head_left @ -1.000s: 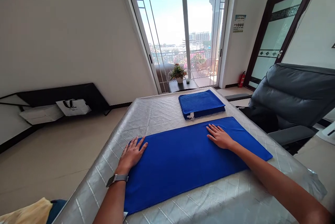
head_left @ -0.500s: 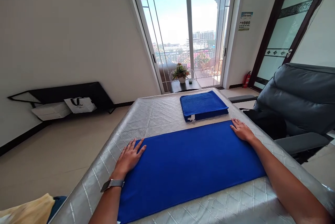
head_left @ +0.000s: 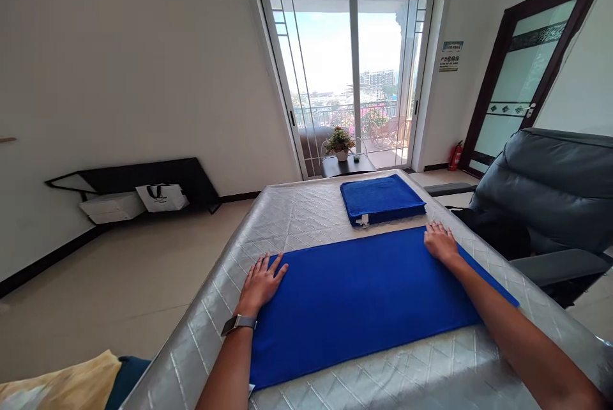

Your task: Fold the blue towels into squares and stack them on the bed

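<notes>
A blue cloth (head_left: pixel 354 298), like a towel, lies spread flat in front of me on a silver quilted cover (head_left: pixel 402 372). My left hand (head_left: pixel 262 282) rests palm down on its far left corner, fingers spread. Near the far right corner, my right hand (head_left: pixel 441 242) lies on the cloth with its fingers stretched forward. My right forearm crosses over part of the cloth's right side. Just beyond the cloth sits a stack of folded blue towels (head_left: pixel 383 196), with a white tag (head_left: pixel 364 220) at its near edge.
A dark padded armchair (head_left: pixel 565 199) stands close on the right. Behind the covered surface is a small dark table (head_left: pixel 347 167) with a potted plant (head_left: pixel 340 145). Yellow and teal fabric (head_left: pixel 71 381) shows at lower left. A low black rack (head_left: pixel 143 177) stands by the left wall.
The head view has tilted up and turned slightly left. My right hand has shifted inward, and more of the cloth's right edge shows. My left hand stays at its corner.
</notes>
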The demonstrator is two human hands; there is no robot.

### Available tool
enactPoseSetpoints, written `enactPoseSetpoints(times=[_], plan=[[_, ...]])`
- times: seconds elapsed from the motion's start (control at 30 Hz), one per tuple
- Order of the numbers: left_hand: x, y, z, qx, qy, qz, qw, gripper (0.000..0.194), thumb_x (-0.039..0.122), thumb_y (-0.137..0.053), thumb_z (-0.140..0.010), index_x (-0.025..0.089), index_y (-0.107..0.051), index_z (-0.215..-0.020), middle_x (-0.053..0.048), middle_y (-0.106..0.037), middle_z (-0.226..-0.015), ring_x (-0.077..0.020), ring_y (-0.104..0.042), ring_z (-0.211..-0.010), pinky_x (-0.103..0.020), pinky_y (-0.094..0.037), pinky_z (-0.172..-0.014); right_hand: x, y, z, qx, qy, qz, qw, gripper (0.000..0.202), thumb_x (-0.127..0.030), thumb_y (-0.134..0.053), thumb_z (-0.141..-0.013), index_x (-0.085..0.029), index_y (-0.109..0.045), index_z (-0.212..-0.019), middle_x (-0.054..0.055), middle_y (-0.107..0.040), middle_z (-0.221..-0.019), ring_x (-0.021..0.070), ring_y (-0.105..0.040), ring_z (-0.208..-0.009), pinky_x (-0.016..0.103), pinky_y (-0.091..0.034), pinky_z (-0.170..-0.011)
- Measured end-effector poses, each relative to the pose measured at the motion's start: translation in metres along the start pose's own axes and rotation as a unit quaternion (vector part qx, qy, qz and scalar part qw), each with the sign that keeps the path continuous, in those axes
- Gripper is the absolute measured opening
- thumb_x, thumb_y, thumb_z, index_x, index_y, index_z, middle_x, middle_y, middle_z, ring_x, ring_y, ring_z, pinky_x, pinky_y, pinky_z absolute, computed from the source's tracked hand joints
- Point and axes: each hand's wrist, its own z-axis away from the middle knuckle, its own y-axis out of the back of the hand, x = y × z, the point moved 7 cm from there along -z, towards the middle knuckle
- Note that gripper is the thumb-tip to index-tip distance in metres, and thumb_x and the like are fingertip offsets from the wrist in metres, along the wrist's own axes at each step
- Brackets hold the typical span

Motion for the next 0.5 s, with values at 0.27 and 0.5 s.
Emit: enactPoseSetpoints(times=[0.27, 0.5], plan=[[0.0, -0.001, 0.001, 0.008, 0.0, 0.01, 1.0, 0.064, 0.06, -0.027, -0.102, 0.03, -0.03, -0.159, -0.011, -0.029, -0.167, -0.0328, -0.025, -0.154, -0.053, -0.023, -0.121, -0.216, -0.004, 0.084, -0.104, 0.314, -0.111, 0.937, 0.07, -0.058, -0.019, -0.104, -0.02, -0.027, -0.162, 0.005, -0.02, -0.169, 0.0218, -0.012, -0.157, 0.044, -0.009, -0.126], [-0.004, -0.005, 0.001, -0.009, 0.006, 0.014, 1.0, 0.063, 0.058, -0.027, -0.104, 0.03, -0.026, -0.161, -0.013, -0.022, -0.169, -0.0315, -0.018, -0.156, -0.052, -0.019, -0.123, -0.155, -0.02, 0.057, -0.105, 0.272, -0.081, 0.953, 0.07, -0.06, -0.017, -0.104, -0.022, -0.026, -0.162, 0.004, -0.02, -0.169, 0.0216, -0.012, -0.156, 0.045, -0.009, -0.126]])
